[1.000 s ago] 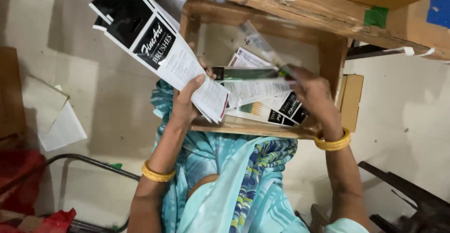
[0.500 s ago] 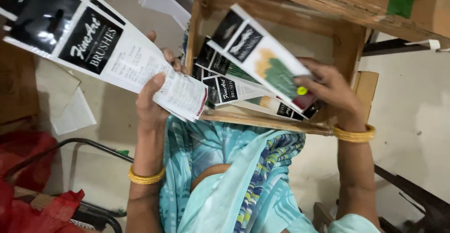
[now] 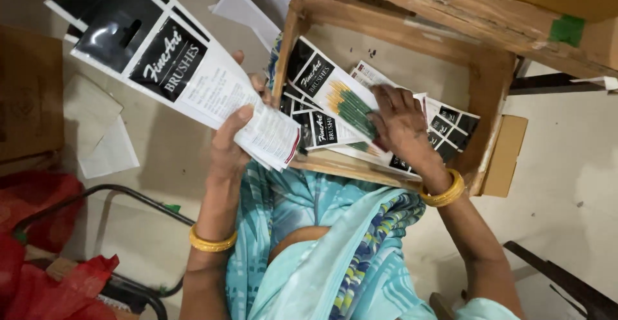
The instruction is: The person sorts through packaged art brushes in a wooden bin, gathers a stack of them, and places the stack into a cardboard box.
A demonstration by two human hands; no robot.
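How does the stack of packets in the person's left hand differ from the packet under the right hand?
The stack of packets is held up off the floor in the left hand, and shows no brushes; the packet under the right hand lies in the wooden frame, green-handled brushes showing. Both have black-and-white printed cards.

A small packing workshop: stacks of packaged brush sets in a rough wooden frame, cardboard boxes around.

1. The left hand grips a fanned stack of black-and-white brush packets, held out past the wooden tray's left edge.
2. The right hand presses flat on brush packs lying in the tray.
3. Gold bangles circle both wrists.
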